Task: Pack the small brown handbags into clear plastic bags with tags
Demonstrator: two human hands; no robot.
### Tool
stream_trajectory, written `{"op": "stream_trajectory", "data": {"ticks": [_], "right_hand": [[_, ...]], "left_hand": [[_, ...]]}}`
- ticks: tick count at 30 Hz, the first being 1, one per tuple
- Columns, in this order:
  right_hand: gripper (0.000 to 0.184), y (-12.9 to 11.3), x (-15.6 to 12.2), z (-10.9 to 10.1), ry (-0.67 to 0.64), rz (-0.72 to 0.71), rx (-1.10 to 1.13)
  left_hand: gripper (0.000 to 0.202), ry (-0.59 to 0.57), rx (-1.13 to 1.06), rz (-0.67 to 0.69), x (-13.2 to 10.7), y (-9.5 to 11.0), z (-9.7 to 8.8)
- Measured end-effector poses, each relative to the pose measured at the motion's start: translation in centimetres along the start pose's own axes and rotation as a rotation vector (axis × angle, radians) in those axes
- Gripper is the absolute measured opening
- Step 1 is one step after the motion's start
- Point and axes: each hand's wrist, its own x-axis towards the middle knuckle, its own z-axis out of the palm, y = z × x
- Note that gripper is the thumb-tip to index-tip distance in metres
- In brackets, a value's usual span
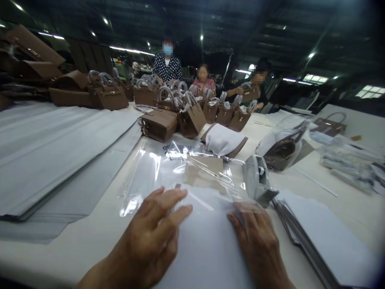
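Paper is laid on the desk, its far end overlapped by a clear plastic bag. Over the left side, the left hand is held wide, fingers parted. The right hand is placed along the right edge; whether anything is pinched cannot be told. Brown handbags are gathered beyond.

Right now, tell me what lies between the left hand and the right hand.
In the head view, a white sheet lies between the left hand and the right hand; its far end overlaps a clear bag.
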Motion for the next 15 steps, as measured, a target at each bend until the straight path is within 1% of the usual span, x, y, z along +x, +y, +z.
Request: {"op": "stream_trajectory", "data": {"ticks": [2,3,4,5,6,7,9,10,11,12,13,15], "right_hand": [[0.026,-0.2,0.0,-0.2,-0.021,0.014,-0.004],[0.028,-0.5,0.0,-0.6,-0.033,0.009,-0.007],[0.029,-0.8,-0.1,-1.0,-0.037,-0.008,-0.007],[0.030,-1.3,-0.2,-1.7,-0.022,-0.040,-0.004],[0.033,-1.8,-0.3,-2.3,0.031,-0.065,0.003],[0.039,-2.1,-0.4,-2.9,0.114,-0.076,0.001],[0.055,-2.4,-0.3,-3.8,0.267,-0.061,-0.039],[0.060,-2.2,-0.1,-3.9,0.294,-0.046,-0.078],[0.061,-1.9,0.2,-3.8,0.272,-0.042,-0.118],[0.056,-1.4,0.5,-3.5,0.211,-0.059,-0.141],[0.047,-0.9,0.8,-3.2,0.135,-0.091,-0.143],[0.030,-0.4,0.9,-2.8,0.042,-0.159,-0.085]], "left_hand": [[0.028,0.010,0.069,0.225,-0.6,1.0,1.7],[0.030,-0.009,0.098,0.309,-1.0,1.4,2.8],[0.031,-0.043,0.120,0.355,-1.4,1.6,3.8],[0.032,-0.078,0.136,0.372,-1.8,1.8,4.8],[0.033,-0.106,0.145,0.371,-2.2,1.9,5.5],[0.033,-0.124,0.148,0.367,-2.4,1.9,6.0],[0.035,-0.137,0.147,0.357,-2.7,1.7,6.5],[0.036,-0.135,0.153,0.356,-2.8,1.6,6.5],[0.037,-0.133,0.160,0.359,-2.8,1.6,6.4],[0.037,-0.136,0.171,0.362,-2.9,1.5,6.3],[0.037,-0.135,0.183,0.365,-2.9,1.5,6.3],[0.036,-0.121,0.212,0.373,-3.1,1.4,6.4]]}}
